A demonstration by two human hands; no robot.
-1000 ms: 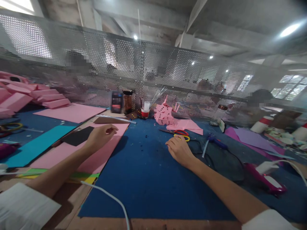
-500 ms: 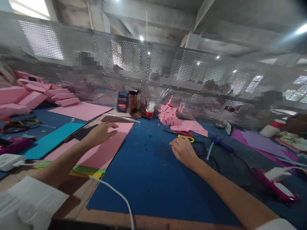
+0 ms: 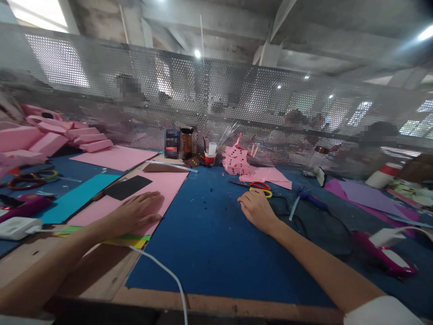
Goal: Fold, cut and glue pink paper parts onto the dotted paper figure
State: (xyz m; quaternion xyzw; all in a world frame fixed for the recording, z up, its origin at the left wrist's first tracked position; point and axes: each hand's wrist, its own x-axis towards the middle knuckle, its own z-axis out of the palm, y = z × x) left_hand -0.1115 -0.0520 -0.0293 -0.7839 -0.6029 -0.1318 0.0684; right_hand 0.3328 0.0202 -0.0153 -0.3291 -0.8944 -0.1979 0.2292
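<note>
My left hand (image 3: pixel 144 211) lies flat, palm down, on the pink sheets (image 3: pixel 171 185) at the left, its fingers stretched out. A small black rectangular piece (image 3: pixel 128 187) rests on the same sheets, just beyond the fingers. Green and yellow sheet edges (image 3: pixel 140 243) show beneath the pink. My right hand (image 3: pixel 256 208) rests on the blue mat (image 3: pixel 209 253), fingers curled and close together; whatever may be under them is hidden. Right behind it are scissors (image 3: pixel 260 185) with red and yellow handles, partly covered by the hand.
A pink dotted foam shape (image 3: pixel 236 160) stands at the back beside a red-and-white cup (image 3: pixel 210 158) and a brown jar (image 3: pixel 187 143). Right of my hand lie a blue glue gun (image 3: pixel 313 201) and its cord. A white cable (image 3: pixel 169 273) crosses the front edge.
My left hand has come down and nearer to me, from raised above the pink sheets to flat on them, uncovering the black piece. My right hand stays put.
</note>
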